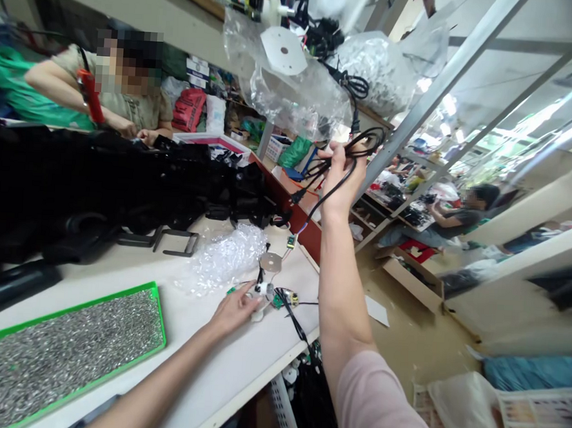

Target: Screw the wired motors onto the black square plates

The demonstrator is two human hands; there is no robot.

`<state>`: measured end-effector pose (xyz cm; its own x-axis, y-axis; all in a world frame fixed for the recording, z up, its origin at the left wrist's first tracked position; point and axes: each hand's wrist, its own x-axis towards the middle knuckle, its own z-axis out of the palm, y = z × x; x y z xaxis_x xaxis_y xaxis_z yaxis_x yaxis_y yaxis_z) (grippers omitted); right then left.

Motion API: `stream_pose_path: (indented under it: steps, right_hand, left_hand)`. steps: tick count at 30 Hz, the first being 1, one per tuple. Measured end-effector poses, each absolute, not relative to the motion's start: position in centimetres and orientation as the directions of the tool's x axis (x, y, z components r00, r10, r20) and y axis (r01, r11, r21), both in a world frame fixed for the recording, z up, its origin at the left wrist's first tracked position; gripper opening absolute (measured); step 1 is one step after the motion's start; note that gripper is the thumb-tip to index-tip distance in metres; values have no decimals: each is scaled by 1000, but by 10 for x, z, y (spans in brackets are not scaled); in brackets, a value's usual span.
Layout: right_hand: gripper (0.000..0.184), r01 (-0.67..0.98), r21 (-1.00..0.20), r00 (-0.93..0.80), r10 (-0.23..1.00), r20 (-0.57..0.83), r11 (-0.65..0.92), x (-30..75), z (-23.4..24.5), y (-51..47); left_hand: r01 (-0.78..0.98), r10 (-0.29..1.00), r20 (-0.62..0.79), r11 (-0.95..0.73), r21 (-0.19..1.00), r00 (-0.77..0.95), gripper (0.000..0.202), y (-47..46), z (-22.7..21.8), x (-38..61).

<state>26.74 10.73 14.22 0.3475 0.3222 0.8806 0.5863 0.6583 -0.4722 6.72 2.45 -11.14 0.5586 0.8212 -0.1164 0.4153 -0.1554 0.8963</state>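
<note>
Worktable (238, 366) in white, seen from the wearer's head. Well to the left of the left hand's fingers lies a green tray (160, 326) filled with small silvery metal bits. Beyond it, far behind the fingers, a heap of black parts (98, 183) covers the back of the table, and a co-worker (128, 101) sits behind the heap. The left hand (234, 311) lies low on the table, fingers stretched out and slightly apart, their tips resting on a small white part (260, 298) with wires and a little circuit board (281, 299) just right of it. Just beyond these fingertips are a crumpled bubble-wrap bag (225, 259) and a round metal disc (270, 263). The right hand (339, 178) is raised high, well above and to the right of the left fingers, and its fingers are closed tight around a black cable (362, 144). Loops of the cable stand out above and to the right of the fist; one strand hangs down from under the fingers towards the table edge. Clear plastic bags (298, 92) hang above the raised fingers. Far to their right, another person (460, 215) sits among shelves.
</note>
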Motion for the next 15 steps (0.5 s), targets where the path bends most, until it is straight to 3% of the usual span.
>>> stream_pose_path:
  steps: [2, 6, 9, 11, 15]
  right_hand:
    - [29, 510, -503, 319, 390, 864, 698, 258, 149, 112]
    - [32, 402, -515, 254, 448, 857, 757, 236, 163, 110]
    - [30, 323, -507, 235, 451, 861, 799, 217, 167, 100]
    - [29, 313, -517, 230, 465, 855, 797, 205, 162, 89]
    - [25, 373, -572, 322, 477, 818, 730, 191, 134, 51]
  left_hand:
    - [378, 817, -75, -181, 908, 572, 70, 22, -108, 70]
    - [255, 865, 127, -279, 926, 486, 102, 13, -92, 76]
    - [37, 864, 241, -286, 958, 442, 98, 5, -71, 79]
    - [-111, 864, 219, -189, 976, 454, 85, 0, -58, 76]
    - [-239, 886, 11, 112, 965, 463, 56, -11, -44, 52]
